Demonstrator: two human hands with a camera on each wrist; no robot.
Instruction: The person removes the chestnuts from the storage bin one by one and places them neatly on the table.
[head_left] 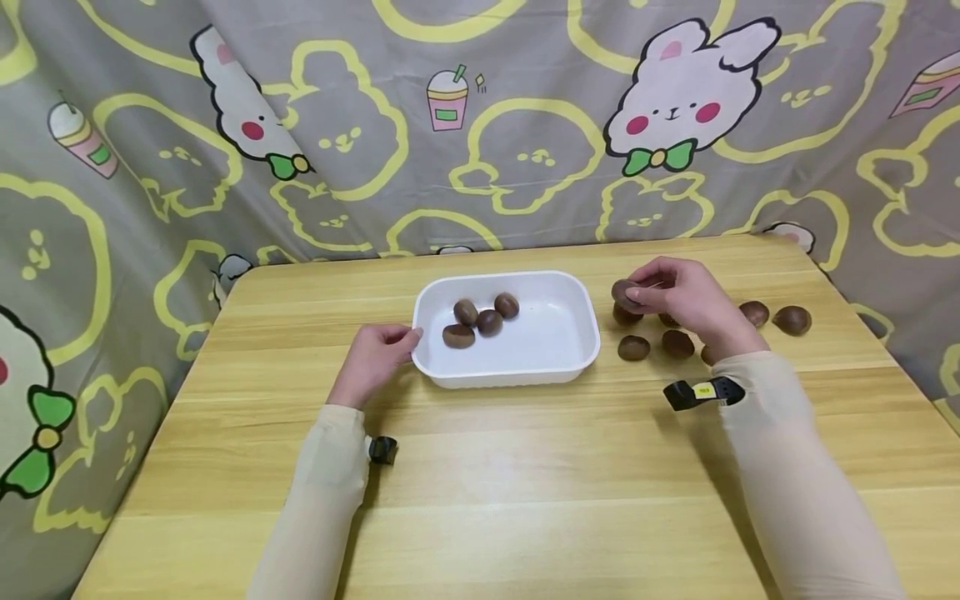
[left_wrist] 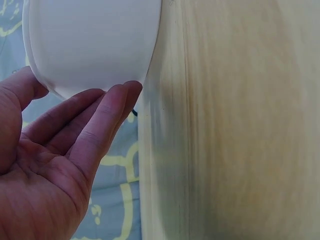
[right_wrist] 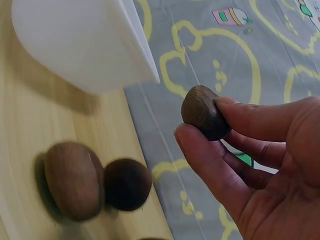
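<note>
Both arms reach over the tabletop, the left forearm and the right forearm slanting inward toward the far edge. The left hand, nearer the left edge, pinches between its thumb and nearly straight fingers. The right hand, raised nearer the far right corner, pinches with thumb and index finger, its other fingers bent behind.

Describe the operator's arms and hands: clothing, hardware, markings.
Long cream sleeves; left hand and right hand ungloved. On the left sleeve, a small black unit; on the right, a longer black device with yellow label, print too small to read.
</note>
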